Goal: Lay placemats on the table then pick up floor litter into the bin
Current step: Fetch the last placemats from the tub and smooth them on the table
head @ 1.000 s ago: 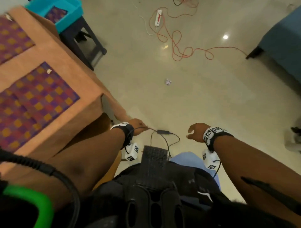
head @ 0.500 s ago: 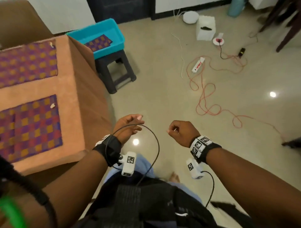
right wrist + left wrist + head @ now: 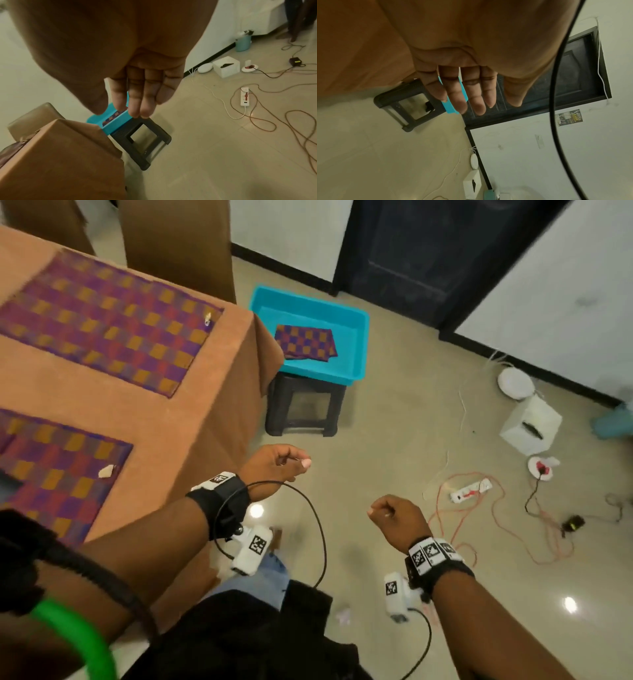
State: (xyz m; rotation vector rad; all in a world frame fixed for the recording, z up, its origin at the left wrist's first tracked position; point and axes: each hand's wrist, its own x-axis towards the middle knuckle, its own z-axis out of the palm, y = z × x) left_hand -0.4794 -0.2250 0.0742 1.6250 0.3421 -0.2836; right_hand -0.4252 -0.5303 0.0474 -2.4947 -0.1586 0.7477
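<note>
Both grips were empty: left hand [image 3: 274, 465] and right hand [image 3: 394, 517] hung with fingers loosely curled over open floor [image 3: 376, 440], just beside the table [image 3: 191, 419] corner. Two placemats [image 3: 102, 333] lay flat on the table; a third placemat [image 3: 305, 342] lay beyond the hands in the blue tub [image 3: 356, 350] on a black stool [image 3: 305, 409].

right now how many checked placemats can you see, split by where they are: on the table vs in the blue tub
placemats on the table: 2, far one, near one
folded placemats in the blue tub: 1 pile; how many pieces it holds I cannot tell
total: 3
</note>
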